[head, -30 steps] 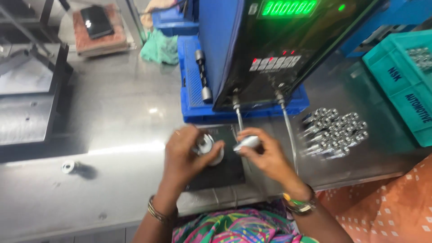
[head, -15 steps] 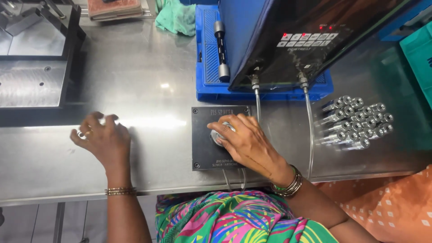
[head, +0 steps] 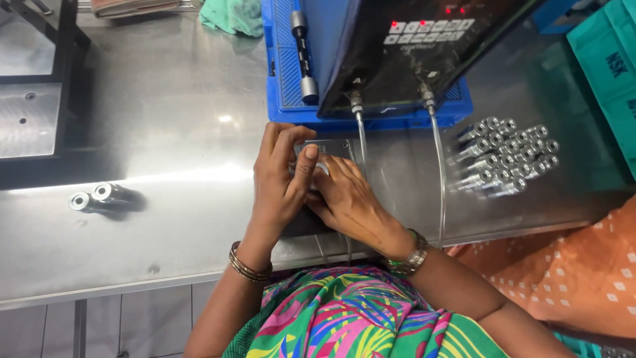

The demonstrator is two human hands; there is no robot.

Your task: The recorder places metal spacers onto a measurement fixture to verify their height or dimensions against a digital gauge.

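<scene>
1. On the steel desk, both hands meet over a dark fixture plate below the black tester.
2. Left hand: fingers curled onto a small metal part on the plate; grip unclear.
3. Right hand: flat, touching the same part.
4. Two loose cylinders lie well left; a cluster of cylinders lies right.

Two hands work at the middle of the table: one left hand and one right hand. Two small metal cylinders lie together on the left. One cluster of metal cylinders, about twenty, too tightly packed to count exactly, lies on the right. Two clear tubes hang from one black box. One blue tray holds one long metal rod.
</scene>
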